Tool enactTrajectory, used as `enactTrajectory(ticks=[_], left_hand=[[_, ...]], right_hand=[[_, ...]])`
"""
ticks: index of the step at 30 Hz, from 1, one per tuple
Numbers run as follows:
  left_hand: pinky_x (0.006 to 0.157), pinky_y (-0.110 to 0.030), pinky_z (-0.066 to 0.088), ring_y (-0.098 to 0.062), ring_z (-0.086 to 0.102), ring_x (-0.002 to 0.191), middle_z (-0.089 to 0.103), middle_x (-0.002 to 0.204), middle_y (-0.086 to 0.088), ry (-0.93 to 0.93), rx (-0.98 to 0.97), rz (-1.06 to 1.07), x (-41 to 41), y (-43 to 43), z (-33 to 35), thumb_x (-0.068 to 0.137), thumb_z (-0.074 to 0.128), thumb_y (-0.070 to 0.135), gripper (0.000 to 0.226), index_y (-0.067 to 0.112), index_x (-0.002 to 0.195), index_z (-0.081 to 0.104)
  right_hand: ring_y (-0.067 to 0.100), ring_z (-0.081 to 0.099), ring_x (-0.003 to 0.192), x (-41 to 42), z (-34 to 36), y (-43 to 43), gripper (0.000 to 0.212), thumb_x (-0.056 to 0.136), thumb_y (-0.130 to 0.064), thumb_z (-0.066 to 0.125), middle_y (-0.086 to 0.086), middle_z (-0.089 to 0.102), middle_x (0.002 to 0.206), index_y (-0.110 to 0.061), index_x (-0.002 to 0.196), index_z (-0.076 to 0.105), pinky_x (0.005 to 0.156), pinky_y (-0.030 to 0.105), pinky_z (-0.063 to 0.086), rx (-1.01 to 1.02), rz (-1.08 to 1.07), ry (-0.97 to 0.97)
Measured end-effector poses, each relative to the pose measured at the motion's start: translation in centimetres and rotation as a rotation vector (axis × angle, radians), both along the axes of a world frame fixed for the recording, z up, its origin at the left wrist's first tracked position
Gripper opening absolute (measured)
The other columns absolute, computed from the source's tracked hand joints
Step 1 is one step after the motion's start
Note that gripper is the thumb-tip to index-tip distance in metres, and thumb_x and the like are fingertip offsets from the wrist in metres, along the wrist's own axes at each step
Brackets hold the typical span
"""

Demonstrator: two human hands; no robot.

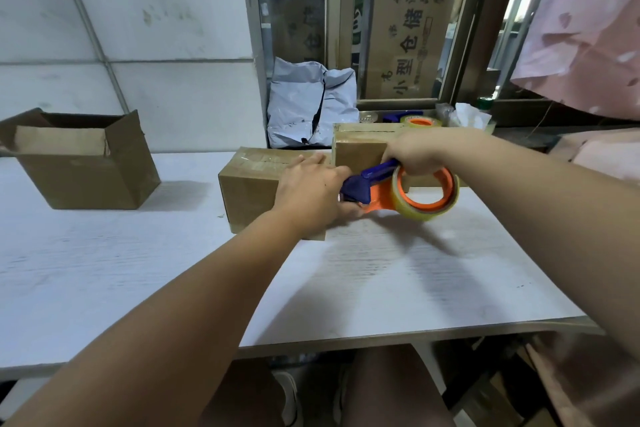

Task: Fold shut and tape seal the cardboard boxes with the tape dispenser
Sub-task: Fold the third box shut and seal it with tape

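Centrally, a tape dispenser (381,192) is gripped at its roll by the right hand (412,152) and at its blue end by the left hand (311,187), over a sealed box (249,191). A second sealed box (360,149) is partly hidden behind. An open box (86,163), contents unseen, is set far left on the table (138,270).

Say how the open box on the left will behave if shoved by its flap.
The open box likely slides on the smooth table. Its raised flap would probably bend first. Contents hidden, so weight is unclear.

A white table (104,270) bears open box (86,177), low taped box (249,191), taller taped box (360,152).
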State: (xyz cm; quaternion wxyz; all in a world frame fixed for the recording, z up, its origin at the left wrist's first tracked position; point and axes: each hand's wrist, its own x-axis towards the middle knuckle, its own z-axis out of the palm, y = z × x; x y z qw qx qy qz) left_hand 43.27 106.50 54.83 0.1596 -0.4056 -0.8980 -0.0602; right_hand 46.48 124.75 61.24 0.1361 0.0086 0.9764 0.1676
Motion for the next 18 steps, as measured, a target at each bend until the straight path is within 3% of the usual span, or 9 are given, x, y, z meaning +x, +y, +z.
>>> enactTrajectory(ticks=[4, 7, 10, 13, 18], left_hand=[[0.101, -0.035, 0.029, -0.016, 0.036, 0.131, 0.064, 0.109, 0.008, -0.032, -0.079, -0.08, -0.3, -0.6, 0.5, 0.068, 0.06, 0.073, 0.057, 0.035, 0.111, 0.062], [0.104, -0.036, 0.03, -0.019, 0.034, 0.134, 0.063, 0.112, 0.007, -0.027, -0.167, -0.128, -0.6, -1.0, 0.9, 0.068, 0.059, 0.074, 0.058, 0.031, 0.106, 0.063], [0.093, -0.031, 0.034, -0.02, 0.034, 0.134, 0.063, 0.111, 0.006, -0.013, -0.254, -0.166, -0.7, -1.3, 1.6, 0.071, 0.059, 0.071, 0.057, 0.028, 0.107, 0.065], [0.079, -0.027, 0.033, -0.018, 0.037, 0.131, 0.064, 0.109, 0.009, -0.022, -0.317, -0.193, -0.9, -1.3, 2.4, 0.069, 0.059, 0.072, 0.059, 0.027, 0.106, 0.066], [0.087, -0.035, 0.044, -0.019, 0.044, 0.126, 0.067, 0.102, 0.009, 0.006, -0.338, -0.237, -1.4, -1.3, 2.8, 0.064, 0.057, 0.077, 0.066, 0.026, 0.105, 0.067]], right_hand=[[0.021, 0.051, 0.081, 0.5, -1.3, 0.1, 0.022, 0.084, -0.005, 0.056, -0.001, 0.057, 0.085, -0.025, 0.093, 0.057, 0.064, 0.027, 0.038, -0.06, -0.024, -0.055], [0.02, 0.053, 0.082, 0.4, -2.1, 0.3, 0.021, 0.083, -0.006, 0.06, -0.003, 0.057, 0.079, -0.026, 0.091, 0.056, 0.066, 0.029, 0.041, -0.118, -0.055, -0.1], [0.02, 0.056, 0.075, 0.3, -2.5, 0.5, 0.024, 0.078, -0.008, 0.068, -0.007, 0.056, 0.071, -0.027, 0.074, 0.055, 0.065, 0.031, 0.046, -0.197, -0.097, -0.183], [0.018, 0.057, 0.065, 0.5, -3.0, 0.7, 0.029, 0.077, 0.001, 0.065, -0.003, 0.057, 0.068, -0.025, 0.069, 0.055, 0.059, 0.028, 0.046, -0.328, -0.173, -0.244], [0.018, 0.063, 0.061, 1.1, -3.7, 1.4, 0.032, 0.076, 0.018, 0.054, 0.003, 0.065, 0.068, -0.013, 0.078, 0.061, 0.054, 0.024, 0.051, -0.581, -0.323, -0.355]])
